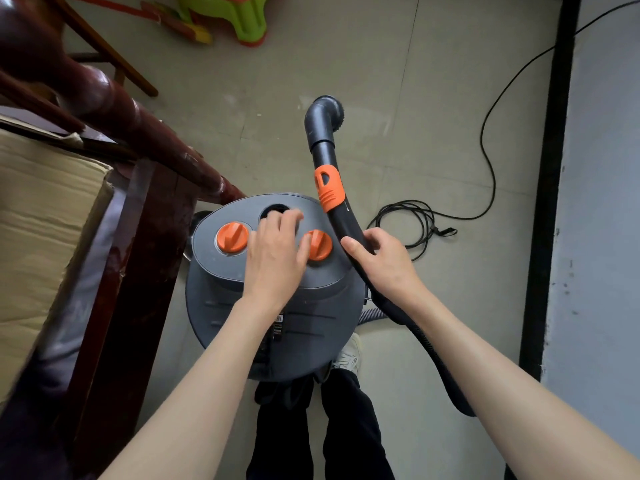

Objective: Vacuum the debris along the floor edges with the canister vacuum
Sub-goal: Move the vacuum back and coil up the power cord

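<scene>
Still in setup, by the look of it. No sucking up debris yet.

Nearest: canister vacuum (pixel 273 306) parked on the floor (pixel 398 161) right at the feet, tight against the dark wooden furniture (pixel 149 216) at the left. Left hand (pixel 273 258) spread flat and relaxed over the lid, fingers (pixel 292 220) reaching the port between the two orange knobs (pixel 232 238), gripping nothing.

Right hand (pixel 381 261) wrapped around the black hose wand (pixel 332 188).

Wand's long axis running away from the body, elbow nozzle (pixel 323 116) hooked rightward, off the floor.

Further out: power cord (pixel 412 220) coiled loose, trailing toward the right-hand wall edge.

Next up, probably: switching on, then dropping that nozzle down along the dark baseboard (pixel 550 168).
</scene>
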